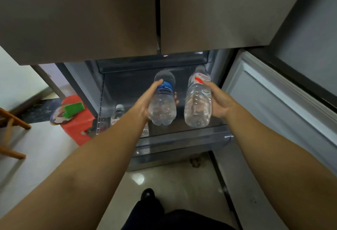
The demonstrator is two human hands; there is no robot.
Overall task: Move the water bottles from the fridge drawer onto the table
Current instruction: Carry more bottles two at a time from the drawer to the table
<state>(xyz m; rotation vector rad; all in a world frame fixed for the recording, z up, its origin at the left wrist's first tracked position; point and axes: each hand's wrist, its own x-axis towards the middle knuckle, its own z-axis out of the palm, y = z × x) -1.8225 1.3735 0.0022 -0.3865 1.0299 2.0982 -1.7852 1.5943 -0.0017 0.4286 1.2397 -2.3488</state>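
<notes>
A person holds two clear plastic water bottles, one in each hand, above an open fridge drawer (pixel 182 138).

The left hand (pixel 145 100) grips a clear bottle with a blue label (pixel 162 100), its fingers (pixel 176 100) curled round the far side and thumb along the label. The right hand (pixel 218 100) grips a clear bottle with a red-and-white label (pixel 197 100), thumb pressed near the label; its other fingers are hidden behind the bottle. Both bottles point cap-first into the drawer, bases toward the camera. A third small clear bottle with a white cap (pixel 117 114) stands in the drawer's left corner. A red box (pixel 80 120) sits on the floor beside the fridge.
</notes>
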